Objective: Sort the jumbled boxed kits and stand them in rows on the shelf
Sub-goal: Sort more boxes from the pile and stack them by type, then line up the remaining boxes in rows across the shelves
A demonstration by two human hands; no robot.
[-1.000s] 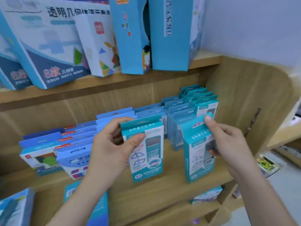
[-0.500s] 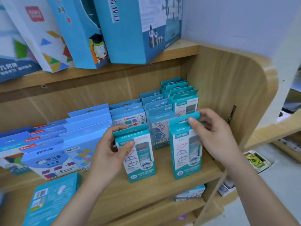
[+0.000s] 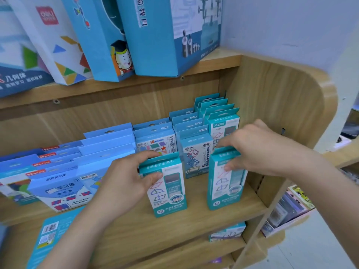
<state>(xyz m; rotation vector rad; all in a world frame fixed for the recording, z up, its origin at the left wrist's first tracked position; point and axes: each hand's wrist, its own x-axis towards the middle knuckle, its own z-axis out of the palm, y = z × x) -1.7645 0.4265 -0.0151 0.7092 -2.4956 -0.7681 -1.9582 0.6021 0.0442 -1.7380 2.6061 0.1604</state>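
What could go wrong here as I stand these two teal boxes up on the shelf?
The left hand holds its teal box near the shelf's front edge; let go carelessly, it could tip off.

The right hand holds the other box by its top only, so it may lean back into the row behind and knock it crooked.

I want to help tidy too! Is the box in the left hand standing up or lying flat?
Standing up. The teal box rests on its bottom edge on the shelf, with the left hand pinching its top.
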